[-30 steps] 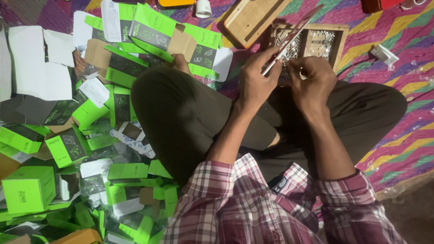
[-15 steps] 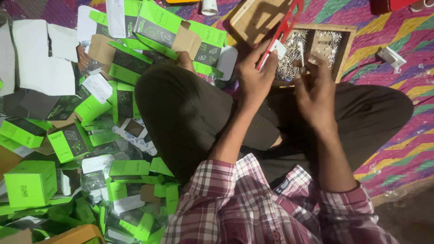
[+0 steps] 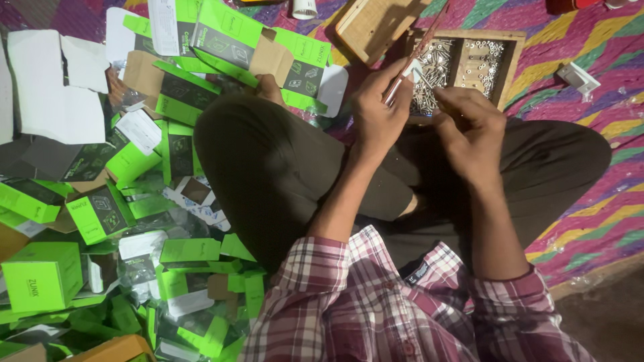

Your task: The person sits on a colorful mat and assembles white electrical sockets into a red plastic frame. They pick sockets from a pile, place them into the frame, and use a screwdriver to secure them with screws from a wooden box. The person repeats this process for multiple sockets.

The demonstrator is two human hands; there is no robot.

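Far left there's a whole heap of green cartons [image 3: 100, 214], some folded up like the closed green box [image 3: 41, 276] at the edge, most flattened or half open, with a few plain white sheets [image 3: 50, 94] above them, all spilling up against the person's knee on a striped mat [image 3: 597, 221]. Moving right, the left hand [image 3: 376, 110] is curled up, thumb and fingers pinching a thin red and silver tool [image 3: 410, 57], looks like a slim screwdriver, with its long end angled up toward the wooden tray [image 3: 513, 64]. Right at the tool's lower end sits a small white part [image 3: 414, 70] between the two hands, can't tell which one is really bearing it. The right hand [image 3: 469, 127] is just beside it, fingers bunched together at the tips as if nipping something tiny, too small to make out. The tray sits just past the hands, two compartments full of little silver screws [image 3: 463, 64], with a flat wooden lid [image 3: 376, 23] lying next to it. My guess on handling: the tool is light and stiff, best gripped on the shaft near the working end for control, while the screws are hard, slick and easy to drop, so a fingertip pinch at the head is the way to go
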